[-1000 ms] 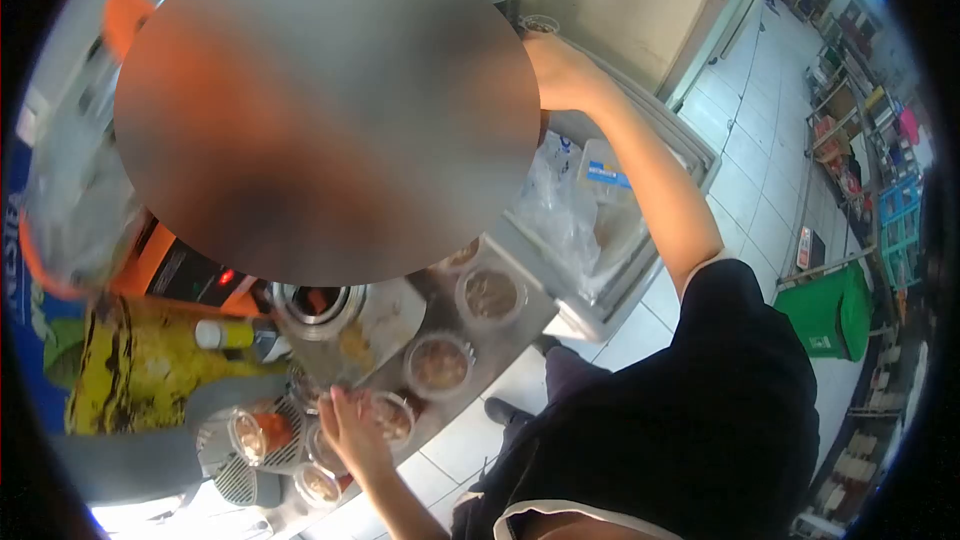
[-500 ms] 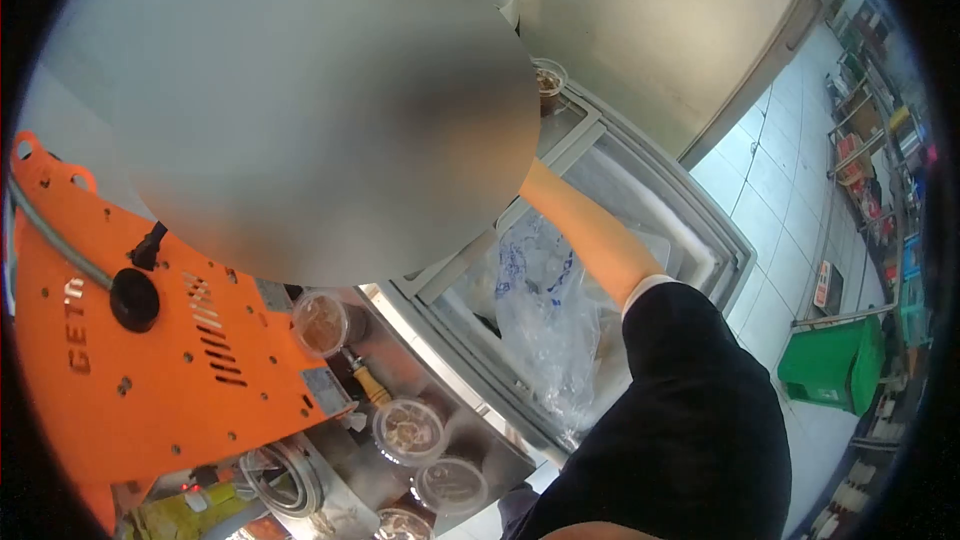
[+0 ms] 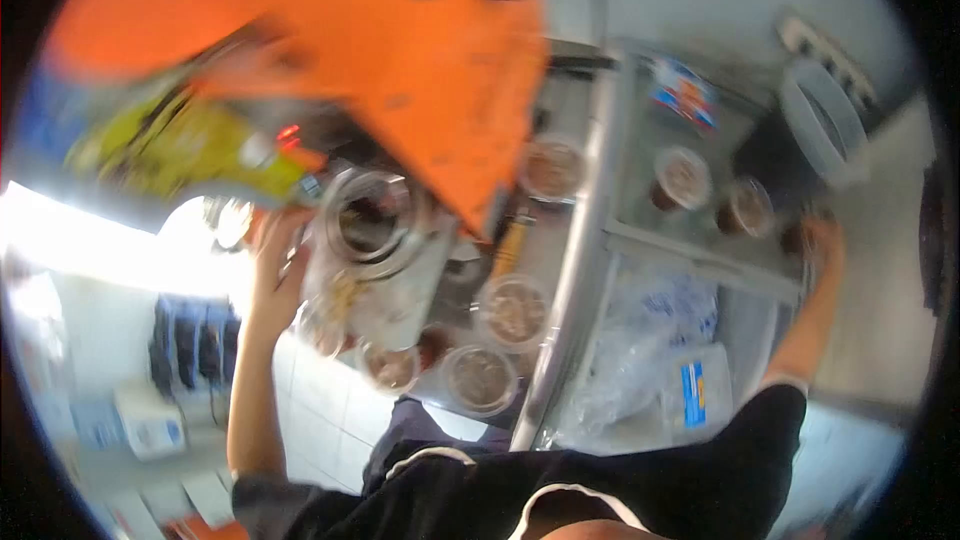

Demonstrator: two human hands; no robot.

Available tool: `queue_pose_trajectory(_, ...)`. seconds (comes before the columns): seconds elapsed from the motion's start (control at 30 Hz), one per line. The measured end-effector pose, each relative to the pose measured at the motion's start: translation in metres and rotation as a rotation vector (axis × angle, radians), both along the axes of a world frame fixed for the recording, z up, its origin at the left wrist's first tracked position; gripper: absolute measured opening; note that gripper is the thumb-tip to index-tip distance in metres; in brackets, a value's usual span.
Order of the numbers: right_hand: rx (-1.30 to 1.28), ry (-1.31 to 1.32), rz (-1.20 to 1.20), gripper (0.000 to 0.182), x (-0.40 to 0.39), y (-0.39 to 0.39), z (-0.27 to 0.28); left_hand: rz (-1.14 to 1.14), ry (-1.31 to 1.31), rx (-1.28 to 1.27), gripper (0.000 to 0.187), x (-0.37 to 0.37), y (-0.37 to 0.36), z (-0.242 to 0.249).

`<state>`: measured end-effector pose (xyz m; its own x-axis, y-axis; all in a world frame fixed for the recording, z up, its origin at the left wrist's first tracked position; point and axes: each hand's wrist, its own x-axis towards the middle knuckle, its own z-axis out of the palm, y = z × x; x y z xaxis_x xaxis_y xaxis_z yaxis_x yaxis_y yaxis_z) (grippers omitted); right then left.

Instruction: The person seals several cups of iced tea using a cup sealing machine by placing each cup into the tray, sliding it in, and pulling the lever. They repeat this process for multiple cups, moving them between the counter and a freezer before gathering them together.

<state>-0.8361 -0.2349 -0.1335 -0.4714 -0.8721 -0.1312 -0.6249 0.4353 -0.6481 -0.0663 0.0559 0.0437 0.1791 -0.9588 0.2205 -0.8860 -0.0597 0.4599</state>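
**Blurred view, both arms spread wide: cups at risk of a knock**

My left hand (image 3: 275, 260) is raised beside the round metal holder ring (image 3: 367, 215) under the orange metal machine housing (image 3: 400, 60). A clear plastic cup with dark filling sits in that ring. The fingers look loosely spread and close to the ring, but motion blur hides whether they are pinching anything, so I cannot tell the grip.

My right hand (image 3: 822, 240) is far across, at the edge of the grey chest-freezer lid (image 3: 690, 100), against a small dark-filled cup (image 3: 798, 235). I cannot tell whether it is closed on that cup.

I judge the main risk to be spillage. With the arms well apart and the picture smeared, either forearm could sweep a cup over.

- The left arm passes just beside three brown-filled clear cups (image 3: 480, 377) near the front edge of the steel counter (image 3: 560, 270).
- Two more filled cups (image 3: 682, 180) stand on the lid near my right hand.
- Below the right arm, a crumpled clear plastic bag (image 3: 640, 340) and a white pack with a blue label (image 3: 695, 390) lie in the open freezer.
- A white round tub (image 3: 825, 120) crowds the far corner.
- A yellow-handled tool (image 3: 508, 245) lies between the cups.
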Motion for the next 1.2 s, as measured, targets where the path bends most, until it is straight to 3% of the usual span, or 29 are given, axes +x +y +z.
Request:
queue_pose_trajectory(0.07, -0.031, 0.104, 0.186, 0.07, 0.003, 0.029, 0.034, -0.129, -0.069, -0.064, 0.038, 0.007, -0.009, 0.004)
queue_pose_trajectory(0.17, 0.03, 0.148, 0.368, 0.067, 0.0, 0.051, 0.08, -0.246, 0.031, -0.098, 0.036, 0.02, -0.02, -0.001)
queue_pose_trajectory(0.23, 0.087, 0.301, 0.196, 0.064, 0.063, 0.095, 0.12, -0.274, -0.009, -0.118, 0.034, 0.021, -0.021, -0.003)
queue_pose_trajectory(0.4, 0.012, 0.482, 0.499, 0.067, 0.16, 0.19, 0.21, -0.572, -0.131, -0.05, 0.032, 0.017, -0.032, -0.004)
queue_pose_trajectory(0.5, -0.05, 0.193, 0.701, 0.068, 0.249, 0.232, 0.25, -0.557, -0.102, -0.334, 0.032, 0.012, -0.062, -0.024)
queue_pose_trajectory(0.57, -0.101, 0.143, 0.845, 0.068, 0.323, 0.251, 0.276, -0.527, -0.034, -0.268, 0.034, 0.031, -0.094, -0.048)
queue_pose_trajectory(0.67, -0.293, 0.199, 1.016, 0.068, 0.421, 0.268, 0.285, -0.511, 0.043, -0.274, 0.034, 0.045, -0.099, -0.054)
queue_pose_trajectory(0.7, -0.246, 0.268, 0.996, 0.068, 0.453, 0.271, 0.289, -0.506, 0.068, -0.296, 0.034, 0.046, -0.099, -0.055)
queue_pose_trajectory(0.73, -0.379, 0.251, 1.055, 0.067, 0.477, 0.266, 0.279, -0.517, 0.124, -0.335, 0.032, 0.047, -0.094, -0.052)
queue_pose_trajectory(0.77, -0.217, 0.257, 0.96, 0.066, 0.511, 0.274, 0.292, -0.496, 0.152, -0.325, 0.03, 0.049, -0.087, -0.053)
queue_pose_trajectory(0.8, -0.385, 0.222, 1.028, 0.066, 0.53, 0.264, 0.275, -0.469, 0.178, -0.316, 0.028, 0.053, -0.078, -0.054)
queue_pose_trajectory(0.87, -0.505, 0.318, 0.944, 0.066, 0.575, 0.262, 0.264, -0.429, 0.252, -0.291, 0.023, 0.061, -0.049, -0.048)
queue_pose_trajectory(0.93, -0.41, 0.334, 0.874, 0.069, 0.611, 0.264, 0.265, -0.389, 0.289, -0.341, 0.018, 0.065, -0.008, -0.039)
queue_pose_trajectory(1.03, -0.361, 0.413, 0.807, 0.072, 0.643, 0.259, 0.261, -0.172, 0.515, -0.385, 0.038, 0.068, 0.042, -0.07)
queue_pose_trajectory(1.1, -0.335, 0.462, 0.768, 0.073, 0.654, 0.257, 0.259, -0.072, 1.29, -0.233, 0.032, 0.055, 0.049, -0.097)
queue_pose_trajectory(1.2, -0.303, 0.505, 0.729, 0.073, 0.669, 0.255, 0.254, -0.101, 1.875, 0.273, 0.02, 0.06, 0.051, -0.08)
